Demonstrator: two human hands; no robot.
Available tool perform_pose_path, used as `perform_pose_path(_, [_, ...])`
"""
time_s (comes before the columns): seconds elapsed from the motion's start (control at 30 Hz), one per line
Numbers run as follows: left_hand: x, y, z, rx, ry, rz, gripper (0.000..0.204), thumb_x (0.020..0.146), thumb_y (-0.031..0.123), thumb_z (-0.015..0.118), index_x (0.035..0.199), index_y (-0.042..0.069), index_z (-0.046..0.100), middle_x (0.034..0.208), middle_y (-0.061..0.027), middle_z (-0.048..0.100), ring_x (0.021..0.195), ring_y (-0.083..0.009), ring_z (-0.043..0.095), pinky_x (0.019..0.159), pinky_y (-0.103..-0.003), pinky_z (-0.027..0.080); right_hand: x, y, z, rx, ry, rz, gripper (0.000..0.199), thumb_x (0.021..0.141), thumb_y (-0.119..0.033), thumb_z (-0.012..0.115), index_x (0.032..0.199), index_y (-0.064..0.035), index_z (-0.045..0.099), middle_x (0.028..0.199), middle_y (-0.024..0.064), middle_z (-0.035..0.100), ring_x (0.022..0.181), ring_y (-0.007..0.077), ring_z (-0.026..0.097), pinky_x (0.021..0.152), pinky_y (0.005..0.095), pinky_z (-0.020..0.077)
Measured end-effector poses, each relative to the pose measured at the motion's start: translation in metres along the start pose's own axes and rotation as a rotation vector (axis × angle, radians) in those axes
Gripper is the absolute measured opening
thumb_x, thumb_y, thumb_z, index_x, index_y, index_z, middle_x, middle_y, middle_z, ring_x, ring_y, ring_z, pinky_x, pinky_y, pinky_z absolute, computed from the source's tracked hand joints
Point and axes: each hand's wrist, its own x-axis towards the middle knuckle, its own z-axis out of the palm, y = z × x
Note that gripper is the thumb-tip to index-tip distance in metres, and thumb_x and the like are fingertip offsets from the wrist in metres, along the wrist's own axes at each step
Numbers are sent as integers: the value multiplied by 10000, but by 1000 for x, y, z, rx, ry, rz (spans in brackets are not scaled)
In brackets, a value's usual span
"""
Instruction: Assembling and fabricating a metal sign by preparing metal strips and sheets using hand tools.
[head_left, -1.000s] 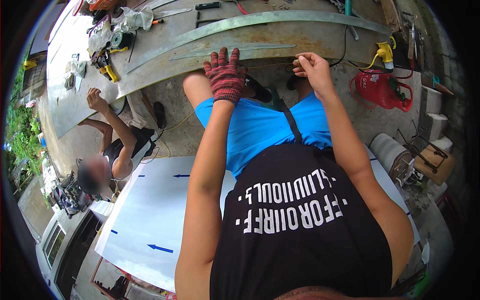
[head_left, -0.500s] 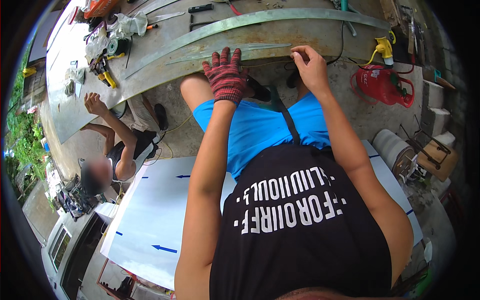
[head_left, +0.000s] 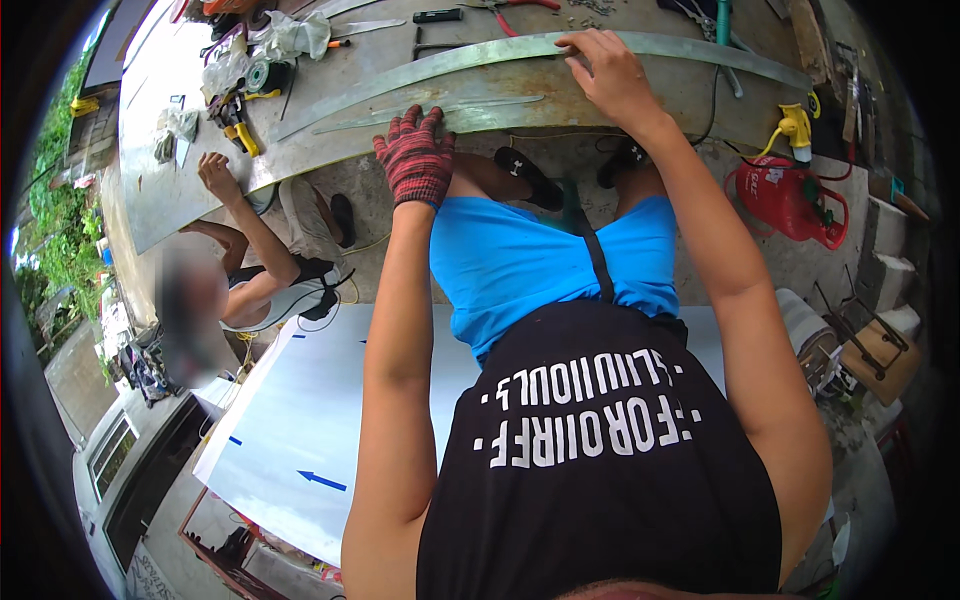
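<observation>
My left hand (head_left: 415,160) wears a red-and-black striped knit glove. Its fingers lie spread at the near edge of the metal worktable (head_left: 335,160), over a thin tapered metal strip (head_left: 480,104). Bare, my right hand (head_left: 612,78) reaches farther forward with loosely bent fingers and the thumb apart. Its fingertips are at the long curved metal strip (head_left: 430,68), which runs across the table beyond the tapered one. Whether they press on that strip is hard to tell, and no object shows in the palm.
Pliers (head_left: 508,14), yellow-handled snips (head_left: 240,132) and plastic bags (head_left: 295,35) lie on the table. A red gas cylinder (head_left: 785,195) stands at right, by a yellow spray-bottle head (head_left: 793,128). Another person (head_left: 265,285) crouches at left, and a white sheet (head_left: 270,430) lies behind me.
My right hand has left the tapered strip's right end and moved forward to the long curved strip. My gloved left hand and the tapered strip have shifted left. The view has tilted slightly.
</observation>
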Motion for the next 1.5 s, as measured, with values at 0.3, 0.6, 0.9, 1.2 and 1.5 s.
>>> perform_pose_path(0.3, [-17, -1, 6, -350, 172, -159, 539, 882, 290, 765, 1389, 174, 626, 1443, -154, 574, 1345, -355, 524, 1170, -524, 347, 40, 29, 36, -230, -289, -150, 593, 881, -90, 736, 1433, -226, 568, 1240, 75, 596, 1180, 296, 576, 1051, 450, 459])
perform_pose_path(0.6, [-28, 0, 1, -666, 271, -355, 618, 857, 206, 784, 1419, 75, 563, 1394, -198, 588, 1280, -382, 570, 1119, -482, 424, 47, 27, 17, -142, -373, -278, 660, 892, -74, 716, 1501, -230, 517, 1151, 92, 576, 1083, 296, 577, 994, 435, 479])
perform_pose_path(0.9, [2, -25, -31, -146, 467, -180, 873, 718, 223, 856, 1502, 143, 481, 1540, -154, 461, 1428, -352, 421, 1213, -540, 251, 29, -30, -67, -159, -291, -429, 719, 843, -10, 701, 1518, -176, 518, 1102, 104, 589, 1052, 292, 582, 962, 414, 493])
perform_pose_path(1.2, [11, -55, -49, -128, 596, -60, 666, 655, 43, 701, 1287, 251, 712, 1201, -89, 717, 1234, -292, 620, 1185, -522, 295, 24, -73, -102, -251, -135, -574, 610, 838, -45, 685, 1437, -128, 601, 1114, 97, 638, 1054, 278, 613, 967, 407, 482])
perform_pose_path(1.5, [0, -47, -66, -327, 587, 245, 445, 722, 54, 694, 1146, 175, 755, 1042, -103, 730, 976, -317, 665, 908, -451, 488, -22, -62, -141, -236, -388, -271, 516, 897, -12, 604, 1402, -118, 615, 1179, 101, 667, 1058, 292, 631, 941, 400, 486])
